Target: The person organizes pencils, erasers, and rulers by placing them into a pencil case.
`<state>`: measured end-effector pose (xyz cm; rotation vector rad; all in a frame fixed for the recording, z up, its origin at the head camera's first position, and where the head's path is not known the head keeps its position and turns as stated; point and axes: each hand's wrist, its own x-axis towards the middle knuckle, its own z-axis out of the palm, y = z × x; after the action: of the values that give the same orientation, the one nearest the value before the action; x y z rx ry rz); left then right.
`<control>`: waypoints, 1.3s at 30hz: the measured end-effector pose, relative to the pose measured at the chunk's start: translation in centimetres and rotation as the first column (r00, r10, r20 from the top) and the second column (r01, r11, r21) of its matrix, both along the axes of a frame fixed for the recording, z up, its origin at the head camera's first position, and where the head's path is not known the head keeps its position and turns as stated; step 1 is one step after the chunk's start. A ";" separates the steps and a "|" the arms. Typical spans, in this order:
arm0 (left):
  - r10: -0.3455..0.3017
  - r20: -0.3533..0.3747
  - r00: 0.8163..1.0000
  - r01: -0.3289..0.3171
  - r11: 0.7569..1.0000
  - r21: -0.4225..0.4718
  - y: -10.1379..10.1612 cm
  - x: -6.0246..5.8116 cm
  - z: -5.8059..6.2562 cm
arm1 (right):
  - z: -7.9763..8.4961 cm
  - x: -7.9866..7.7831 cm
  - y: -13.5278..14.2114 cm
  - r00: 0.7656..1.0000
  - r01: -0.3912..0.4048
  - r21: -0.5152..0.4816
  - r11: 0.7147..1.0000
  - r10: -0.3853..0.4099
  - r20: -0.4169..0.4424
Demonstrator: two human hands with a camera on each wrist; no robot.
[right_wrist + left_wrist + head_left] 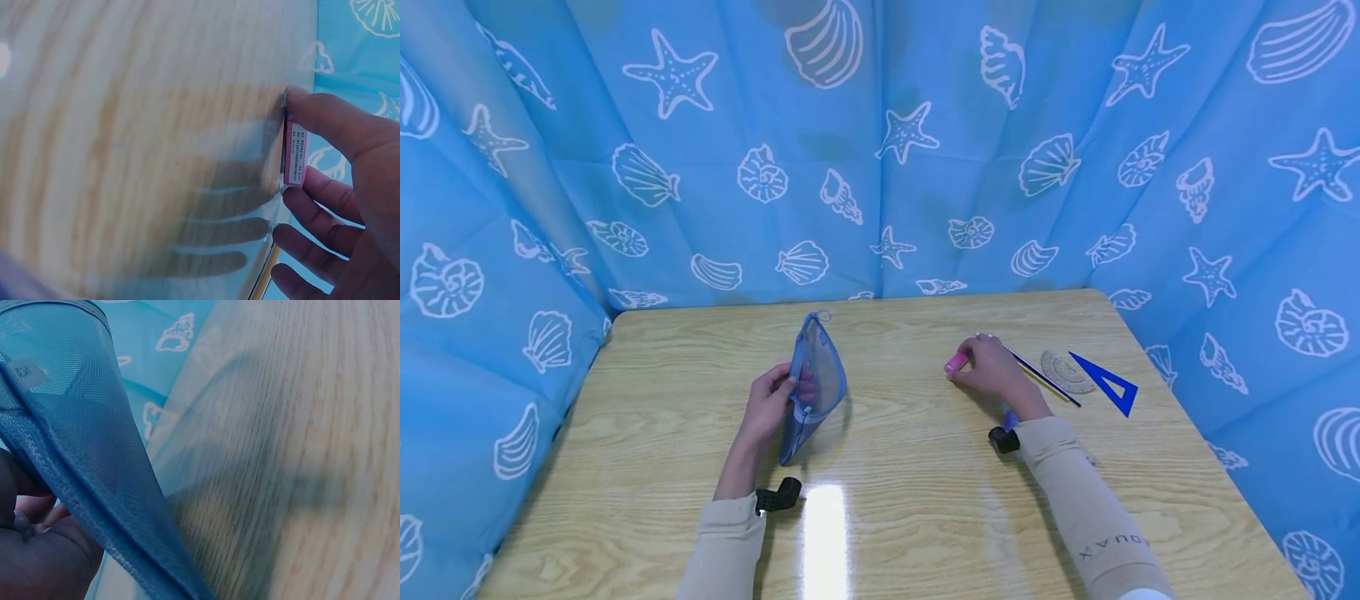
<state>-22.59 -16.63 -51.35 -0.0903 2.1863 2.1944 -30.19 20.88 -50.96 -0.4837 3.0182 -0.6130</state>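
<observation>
My left hand (pixel 769 408) grips the edge of a blue mesh zip pouch (pixel 831 375), thumb on the near side. The pouch is tilted upright over the left half of the table, its mouth unzipped and gaping. In the left wrist view the pouch's mesh wall (pixel 94 437) hides part of the fingers. On the right, my right hand (pixel 1000 371) pinches a small pink eraser (pixel 956 362) between thumb and fingertips, low at the tabletop. A printed white label shows on the eraser (pixel 295 153) in the right wrist view; the other fingers are spread beside it.
Right of my right hand lie slim pencils (pixel 1047 379), a clear protractor (pixel 1067 372) and a blue set square (pixel 1105 383). A small purple item (pixel 1011 419) shows partly under the right wrist. Blue shell-print curtains (pixel 865 208) border the wooden table (pixel 895 500).
</observation>
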 end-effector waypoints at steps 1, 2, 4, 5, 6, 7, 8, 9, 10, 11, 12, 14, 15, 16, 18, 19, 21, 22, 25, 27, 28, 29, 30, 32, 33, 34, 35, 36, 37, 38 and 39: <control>0.000 0.001 1.000 0.000 1.000 0.004 0.0 0.0 0.0 | 0.0 0.0 0.1 1.000 0.001 -0.004 1.000 -0.001 0.003; 0.001 0.003 1.000 -0.001 1.000 0.011 0.0 0.0 0.0 | -0.1 -0.1 0.2 1.000 0.000 -0.014 1.000 0.000 0.007; 0.003 0.005 1.000 -0.003 1.000 0.017 0.0 -0.1 0.0 | -0.1 -0.2 0.3 1.000 0.003 -0.037 0.999 -0.002 0.022; 0.004 0.006 1.000 -0.004 1.000 0.017 0.0 -0.1 0.0 | -0.2 -0.3 0.4 1.000 0.005 -0.049 0.999 -0.003 0.029; 0.005 0.008 1.000 -0.005 1.000 0.019 0.1 -0.1 0.1 | -0.2 -0.3 0.5 0.999 0.007 -0.059 0.998 -0.004 0.036; 0.004 0.009 1.000 -0.004 1.000 0.013 0.1 -0.1 0.1 | -0.3 -0.3 0.5 0.999 0.008 -0.071 0.997 -0.005 0.045; 0.003 0.009 1.000 -0.003 1.000 0.010 0.1 -0.1 0.1 | -0.3 -0.4 0.6 0.998 0.009 -0.086 0.996 -0.004 0.057; 0.001 0.010 1.000 -0.001 1.000 0.007 0.1 -0.1 0.1 | -0.3 -0.3 0.6 0.998 0.013 -0.097 0.995 -0.007 0.067; 0.002 0.012 1.000 -0.002 1.000 0.009 0.1 -0.1 0.1 | -0.2 -0.3 0.6 0.997 0.017 -0.106 0.994 -0.009 0.072; 0.002 0.012 1.000 -0.003 1.000 0.011 0.1 -0.1 0.1 | -0.2 -0.3 0.7 0.997 0.020 -0.118 0.993 -0.011 0.078; 0.002 0.012 1.000 -0.002 1.000 0.007 0.1 -0.1 0.1 | -0.2 -0.3 0.7 0.996 0.027 -0.129 0.991 -0.016 0.086; 0.002 0.013 1.000 -0.002 1.000 -0.001 0.1 -0.1 0.2 | 0.0 -0.2 0.8 0.995 0.039 -0.148 0.988 -0.025 0.094; 0.004 0.014 1.000 -0.004 1.000 -0.002 0.1 -0.1 0.2 | 0.0 -0.2 0.8 0.995 0.044 -0.157 0.987 -0.030 0.092; 0.004 0.014 1.000 -0.004 1.000 -0.008 0.1 -0.1 0.2 | 0.1 -0.2 0.8 0.995 0.049 -0.171 0.984 -0.033 0.091; 0.006 0.013 1.000 -0.006 1.000 -0.018 0.1 -0.1 0.2 | 0.1 -0.2 0.9 0.995 0.059 -0.199 0.978 -0.041 0.094; 0.005 0.013 1.000 -0.005 1.000 -0.015 0.2 -0.1 0.2 | 0.1 -0.3 0.9 0.995 0.060 -0.211 0.976 -0.041 0.091; 0.007 0.011 1.000 -0.007 1.000 -0.013 0.2 -0.1 0.3 | 0.2 -0.3 1.0 0.995 0.063 -0.244 0.968 -0.042 0.091; 0.006 0.011 1.000 -0.006 1.000 -0.009 0.2 -0.1 0.3 | 0.2 -0.3 1.0 0.995 0.064 -0.257 0.964 -0.041 0.092; -0.003 0.009 1.000 0.003 1.000 -0.003 0.2 0.0 0.3 | 0.3 -0.3 1.1 0.994 0.063 -0.291 0.955 -0.035 0.099; -0.004 0.008 1.000 0.004 1.000 -0.002 0.2 0.0 0.3 | 0.4 -0.2 1.2 0.995 0.056 -0.312 0.949 -0.025 0.102; -0.004 0.010 1.000 0.004 1.000 0.004 0.2 0.0 0.2 | 0.4 -0.1 1.2 0.994 0.054 -0.320 0.946 -0.021 0.106; -0.004 0.010 1.000 0.004 1.000 0.005 0.2 0.0 0.2 | 0.4 -0.1 1.2 0.994 0.053 -0.329 0.943 -0.017 0.110; -0.003 0.012 1.000 0.003 1.000 0.010 0.2 0.0 0.2 | 0.4 -0.1 1.1 0.994 0.050 -0.337 0.940 -0.013 0.112; 0.000 0.016 1.000 0.000 1.000 0.017 0.2 -0.1 0.2 | 0.4 0.0 1.1 0.994 0.044 -0.357 0.933 -0.004 0.113; -0.002 0.017 1.000 0.002 1.000 0.014 0.2 -0.1 0.1 | 0.4 0.1 1.1 0.993 0.045 -0.372 0.927 -0.002 0.118; -0.002 0.020 1.000 0.002 1.000 0.019 0.2 -0.1 0.1 | 0.4 0.2 1.0 0.994 0.037 -0.378 0.925 0.007 0.113; -0.004 0.020 1.000 0.004 1.000 0.016 0.3 -0.1 0.1 | 0.4 0.2 1.0 0.994 0.033 -0.386 0.922 0.012 0.113; -0.005 0.021 1.000 0.004 1.000 0.017 0.3 -0.1 0.1 | 0.4 0.3 1.0 0.994 0.028 -0.392 0.920 0.018 0.112; -0.006 0.021 1.000 0.006 1.000 0.014 0.3 -0.1 0.1 | 0.4 0.3 0.9 0.993 0.024 -0.399 0.916 0.023 0.113; -0.007 0.021 1.000 0.007 1.000 0.014 0.3 -0.1 0.1 | 0.4 0.4 0.9 0.993 0.021 -0.405 0.914 0.028 0.113; -0.008 0.020 1.000 0.008 1.000 0.011 0.4 -0.1 0.1 | 0.3 0.5 0.9 0.993 0.017 -0.411 0.911 0.033 0.114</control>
<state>-22.70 -16.27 -51.28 -0.1019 2.1601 2.1913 -29.71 21.75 -50.61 -0.4492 2.7685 -1.2423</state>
